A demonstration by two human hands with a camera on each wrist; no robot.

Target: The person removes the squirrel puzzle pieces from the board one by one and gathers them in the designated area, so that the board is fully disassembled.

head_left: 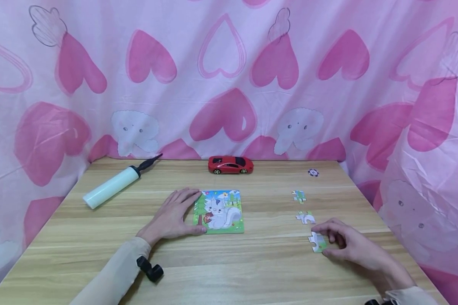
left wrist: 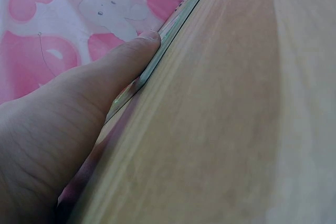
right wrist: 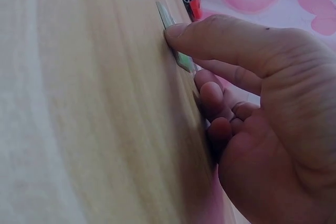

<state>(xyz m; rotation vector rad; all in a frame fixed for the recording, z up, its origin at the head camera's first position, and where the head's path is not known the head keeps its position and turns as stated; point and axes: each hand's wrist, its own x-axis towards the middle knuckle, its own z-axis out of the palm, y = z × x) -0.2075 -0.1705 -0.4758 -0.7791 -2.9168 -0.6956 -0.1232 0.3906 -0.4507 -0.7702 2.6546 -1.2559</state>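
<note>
Balloon pump (head_left: 112, 184) lies far left on the wooden table (head_left: 252, 271), nozzle aimed at the back edge, well apart from the work. Left hand (head_left: 173, 216) is flat, fingers straight, pressing on the left edge of the squirrel puzzle board (head_left: 219, 212) — the left wrist view shows the thumb (left wrist: 134, 51) along the board's rim, so it pins the board and clamps nothing. Red toy car (head_left: 230, 164) is parked behind the board, near the back edge. Right of the board, two loose pieces — one with green (head_left: 299, 195), one mostly white (head_left: 305, 217) — lie apart from each other, a small dark disc (head_left: 313, 172) further back. Right hand (head_left: 347, 243) has curled fingers pinching a third puzzle piece (head_left: 317, 242), which lies flat on the table at front right; the right wrist view shows the index fingertip (right wrist: 176, 32) on the piece's edge. My read: get a fingertip under one edge before lifting, since a thin piece on smooth wood slips easily, and keep the left hand down so the board can't slide. Surface is pale wood-grain laminate; pink heart-print curtain (head_left: 229, 76) closes in back and both sides.
</note>
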